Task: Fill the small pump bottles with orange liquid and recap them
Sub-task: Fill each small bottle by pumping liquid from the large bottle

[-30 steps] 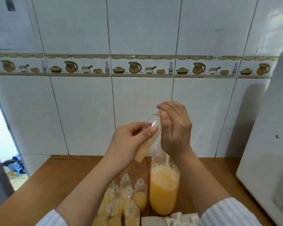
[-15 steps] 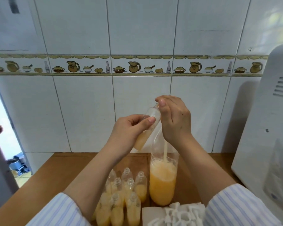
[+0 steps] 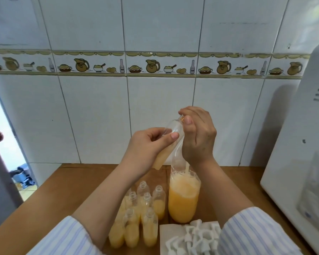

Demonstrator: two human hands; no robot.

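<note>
Now the left hand (image 3: 151, 144) has its fingers and thumb curled round a small pump bottle (image 3: 168, 144), held up over the worktop and tilted, neck toward the right, with orange liquid lying in its low end. Against that neck the right hand (image 3: 197, 133) is closed, thumb and fingertips pinching something small at the mouth; what it is I cannot make out. Below the right wrist a pale strip or tube (image 3: 187, 167) runs down into the big bottle of orange liquid (image 3: 183, 199), which stands on the wooden counter (image 3: 66, 183).

Compared with a moment ago the hands sit a little higher and further apart from the big bottle, and the view has dropped back, so more of the counter shows; the grip itself looks the same. I take that as the fill on this one bottle being near its end, not finished.

Just left of the big bottle stands a cluster of small filled bottles (image 3: 136, 218), all uncapped. White pump caps (image 3: 193, 236) lie heaped on a paper towel (image 3: 168, 234) in front. So the capping, by my guess, is wholly undone.
</note>
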